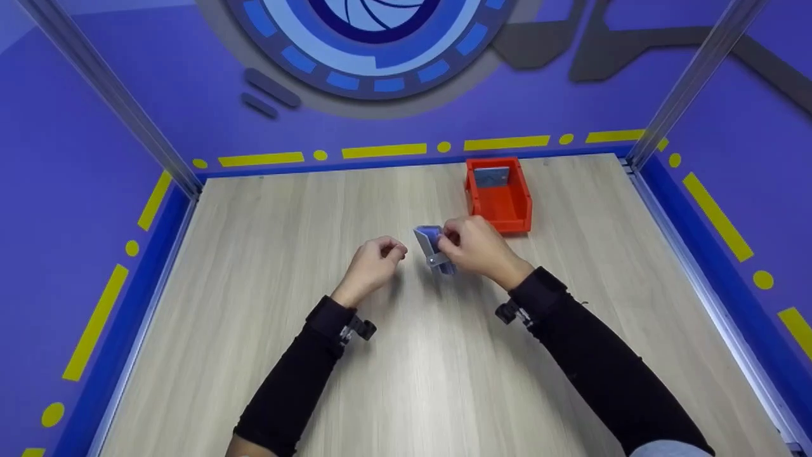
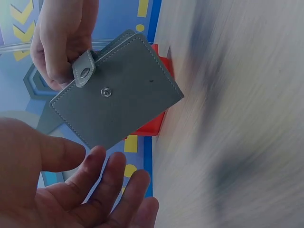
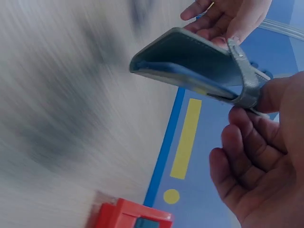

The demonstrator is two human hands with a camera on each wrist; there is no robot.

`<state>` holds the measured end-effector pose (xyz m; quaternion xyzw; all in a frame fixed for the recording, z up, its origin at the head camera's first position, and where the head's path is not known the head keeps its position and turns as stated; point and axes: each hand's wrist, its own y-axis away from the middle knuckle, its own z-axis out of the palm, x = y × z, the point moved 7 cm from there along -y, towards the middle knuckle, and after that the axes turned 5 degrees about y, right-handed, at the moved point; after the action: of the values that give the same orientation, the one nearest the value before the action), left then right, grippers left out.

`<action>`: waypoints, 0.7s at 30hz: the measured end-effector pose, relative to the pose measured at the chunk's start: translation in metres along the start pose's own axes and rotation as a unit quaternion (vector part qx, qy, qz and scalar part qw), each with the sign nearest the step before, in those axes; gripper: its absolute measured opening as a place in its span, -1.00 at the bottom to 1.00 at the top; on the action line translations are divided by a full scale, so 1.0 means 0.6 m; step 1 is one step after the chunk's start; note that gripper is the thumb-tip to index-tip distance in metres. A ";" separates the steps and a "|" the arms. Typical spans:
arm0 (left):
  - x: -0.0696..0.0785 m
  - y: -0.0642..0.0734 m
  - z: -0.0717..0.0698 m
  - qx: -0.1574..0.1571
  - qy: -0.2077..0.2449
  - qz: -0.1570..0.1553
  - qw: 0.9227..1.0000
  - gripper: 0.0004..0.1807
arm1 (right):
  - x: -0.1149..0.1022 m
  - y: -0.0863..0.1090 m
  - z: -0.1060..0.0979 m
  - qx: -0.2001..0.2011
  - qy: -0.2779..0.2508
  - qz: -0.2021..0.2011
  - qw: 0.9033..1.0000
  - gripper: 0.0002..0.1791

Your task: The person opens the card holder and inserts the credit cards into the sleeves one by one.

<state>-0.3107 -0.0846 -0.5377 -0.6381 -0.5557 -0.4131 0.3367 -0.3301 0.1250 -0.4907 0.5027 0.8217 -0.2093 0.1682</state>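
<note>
A small grey wallet (image 2: 128,90) with stitched edges is held up over the table, tilted. Thumb and fingers of my right hand (image 1: 479,249) pinch it near its strap side. Its short snap strap (image 2: 84,69) hangs unfastened, apart from the metal stud on the cover. In the right wrist view the wallet (image 3: 190,54) gapes slightly, with something pale and bluish between its covers. My left hand (image 1: 373,265) is just left of the wallet, holding nothing. In the left wrist view its loosely bent fingers (image 2: 111,178) are close to the lower corner.
Behind my right hand stands a red open-front bin (image 1: 520,197) with a flat grey piece (image 1: 492,177) at its back. The wooden table (image 1: 254,317) is bounded by blue-purple panels (image 1: 127,95) and metal posts (image 1: 691,82).
</note>
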 end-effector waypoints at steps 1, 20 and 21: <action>0.000 0.000 0.000 0.000 -0.003 0.001 1.000 -0.80 | -0.003 0.000 -0.001 0.001 0.015 -0.003 1.000 -0.76; 0.002 0.003 0.005 -0.024 -0.004 -0.002 1.000 -0.73 | -0.017 0.003 0.002 -0.018 0.093 -0.020 0.995 -0.74; 0.003 0.004 0.005 -0.025 -0.005 -0.002 1.000 -0.73 | -0.016 0.004 0.001 -0.018 0.090 -0.018 0.996 -0.75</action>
<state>-0.3079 -0.0817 -0.5374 -0.6473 -0.5482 -0.4240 0.3173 -0.3239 0.1180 -0.4869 0.5011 0.8464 -0.1511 0.0989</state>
